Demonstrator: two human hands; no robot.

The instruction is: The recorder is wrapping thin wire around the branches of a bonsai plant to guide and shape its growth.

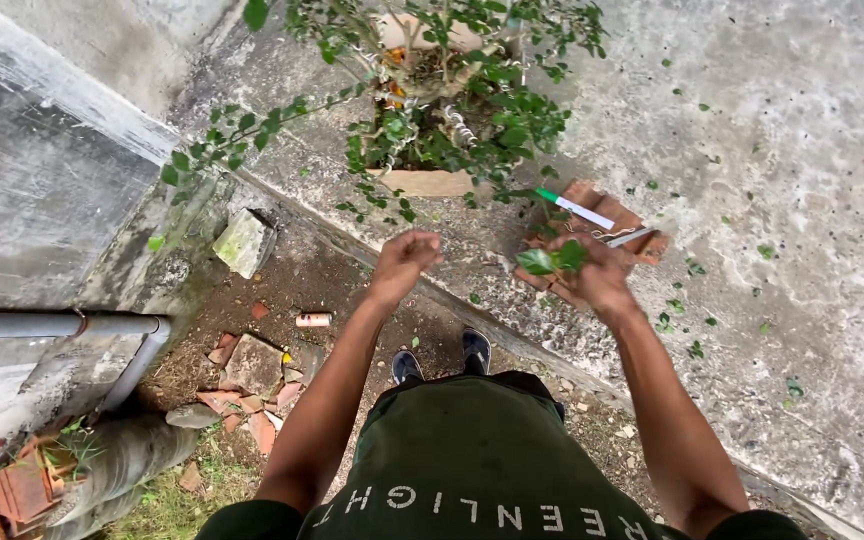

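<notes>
Pruning looks under way: a cut leafy sprig [553,260] sits pinched in the right hand [597,275], clamped also on scissors [632,237], below the potted shrub [442,100]. The left hand [404,258] is curled closed, empty. Next likely calls for dropping the sprig clear.

A raised concrete slab [772,120] carries a potted shrub [432,100], red bricks [602,225] near its front edge, and scattered leaves [692,300].
</notes>
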